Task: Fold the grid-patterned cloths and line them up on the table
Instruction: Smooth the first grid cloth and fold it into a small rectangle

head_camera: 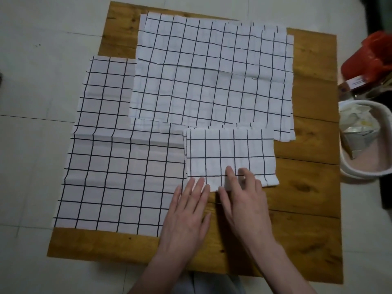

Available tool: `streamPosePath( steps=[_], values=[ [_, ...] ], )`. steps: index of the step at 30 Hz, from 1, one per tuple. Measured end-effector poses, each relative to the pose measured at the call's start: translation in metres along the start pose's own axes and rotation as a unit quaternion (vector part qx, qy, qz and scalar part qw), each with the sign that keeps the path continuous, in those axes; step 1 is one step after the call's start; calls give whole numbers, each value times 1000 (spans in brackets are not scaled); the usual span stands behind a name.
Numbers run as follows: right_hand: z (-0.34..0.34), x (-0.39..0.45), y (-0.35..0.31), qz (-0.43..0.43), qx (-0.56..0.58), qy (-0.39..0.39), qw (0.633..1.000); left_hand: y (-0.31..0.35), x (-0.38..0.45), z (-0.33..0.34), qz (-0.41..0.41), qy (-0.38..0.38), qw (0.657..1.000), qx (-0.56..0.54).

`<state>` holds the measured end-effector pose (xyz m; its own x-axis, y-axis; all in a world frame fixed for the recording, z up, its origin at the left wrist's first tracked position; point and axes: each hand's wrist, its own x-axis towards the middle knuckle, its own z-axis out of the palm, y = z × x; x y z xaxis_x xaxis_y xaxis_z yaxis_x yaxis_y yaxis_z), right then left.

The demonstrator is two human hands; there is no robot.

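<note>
- Low wooden table of planks, set on a pale tiled floor; seen from above.
- One folded cloth lies on the near-right part of the table, a small, neat rectangle. Judged the only cloth folded so far.
- Left hand: fingers straight and flat, tips on the folded cloth's near-left corner, palm on the open cloth and table; holds nothing.
- Right hand: fingers extended, slightly bent, pressing the folded cloth's near edge; no grip visible. Looks like smoothing or nudging into place.
- Left to do: large cloth lies open, overhanging the table's left edge; far cloths lie spread and overlapped, at least two layers, count unclear.
- No row started yet.
- In the way: the open cloths cover most of the table, and the folded cloth's far edge overlaps them.
- Off the table at right: white basin with crumpled wrappers, red container.
</note>
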<state>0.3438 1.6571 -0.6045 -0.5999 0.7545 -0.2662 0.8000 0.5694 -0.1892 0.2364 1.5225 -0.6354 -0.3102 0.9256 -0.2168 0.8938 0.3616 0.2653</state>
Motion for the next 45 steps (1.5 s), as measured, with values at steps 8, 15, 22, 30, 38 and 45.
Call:
streamPosePath(
  steps=[8, 15, 22, 30, 38, 45],
  values=[
    [17, -26, 23, -147, -11, 6, 989, -4, 2, -8, -13, 20, 1000, -16],
    [37, -32, 27, -189, -48, -31, 980, -2, 8, 2, 82, -13, 996, -26],
    [36, -27, 38, -194, -64, -61, 977, -12, 9, 3, 95, -41, 994, 21],
    [33, -32, 68, -167, -70, -56, 982, -11, 8, 2, 81, -60, 994, 35],
    [31, -40, 86, -90, -36, -40, 994, -10, 5, 3, 52, -59, 996, 35],
    [35, -45, 84, -19, -11, 9, 1000, -7, 3, 5, 29, -64, 997, 35]
  ],
)
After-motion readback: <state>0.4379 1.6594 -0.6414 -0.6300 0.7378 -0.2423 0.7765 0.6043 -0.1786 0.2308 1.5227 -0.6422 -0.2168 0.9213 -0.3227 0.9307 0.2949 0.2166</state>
